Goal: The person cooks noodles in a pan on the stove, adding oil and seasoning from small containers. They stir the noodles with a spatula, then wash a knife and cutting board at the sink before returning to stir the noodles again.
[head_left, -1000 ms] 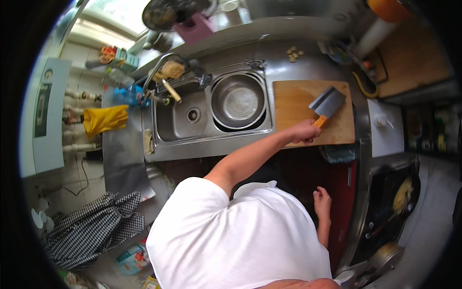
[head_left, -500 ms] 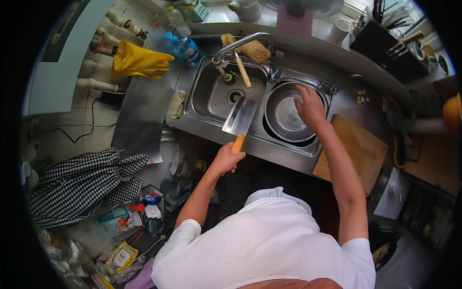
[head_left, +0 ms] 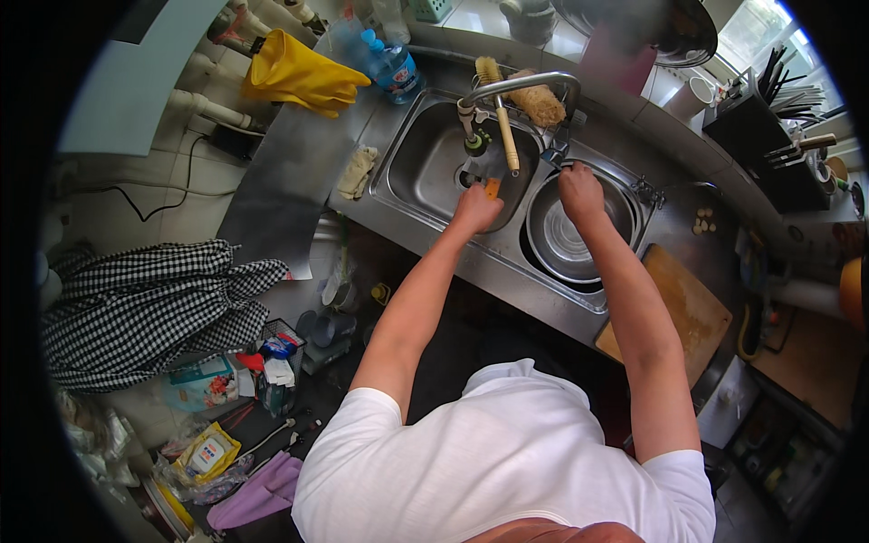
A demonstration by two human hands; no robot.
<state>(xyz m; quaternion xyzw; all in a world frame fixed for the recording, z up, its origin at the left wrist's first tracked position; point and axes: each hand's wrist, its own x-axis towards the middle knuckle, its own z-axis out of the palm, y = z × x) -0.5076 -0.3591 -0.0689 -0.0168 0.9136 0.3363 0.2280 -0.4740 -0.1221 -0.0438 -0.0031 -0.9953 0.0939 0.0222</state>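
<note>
My left hand (head_left: pixel 477 207) grips the orange-handled cleaver (head_left: pixel 491 188) inside the left sink basin (head_left: pixel 411 165), under the green-tipped spout (head_left: pixel 476 141); most of the blade is obscured. My right hand (head_left: pixel 581 190) is closed on the faucet lever (head_left: pixel 557 157) between the basins, above a round steel pot (head_left: pixel 570 252) in the right basin. A long-handled brush (head_left: pixel 505 131) and a loofah (head_left: pixel 539 101) rest by the curved faucet.
A wooden board (head_left: pixel 679 312) with garlic-like pieces (head_left: pixel 704 219) behind it sits right. A black knife rack (head_left: pixel 756 136) stands back right. Yellow gloves (head_left: pixel 294 77), water bottle (head_left: pixel 396 68) and rag (head_left: pixel 358 172) are left. Checked cloth (head_left: pixel 145 317) lies lower left.
The cleaver went from over the board, in my left hand, down into the left basin. My right hand rose from my side to the faucet. The view has turned.
</note>
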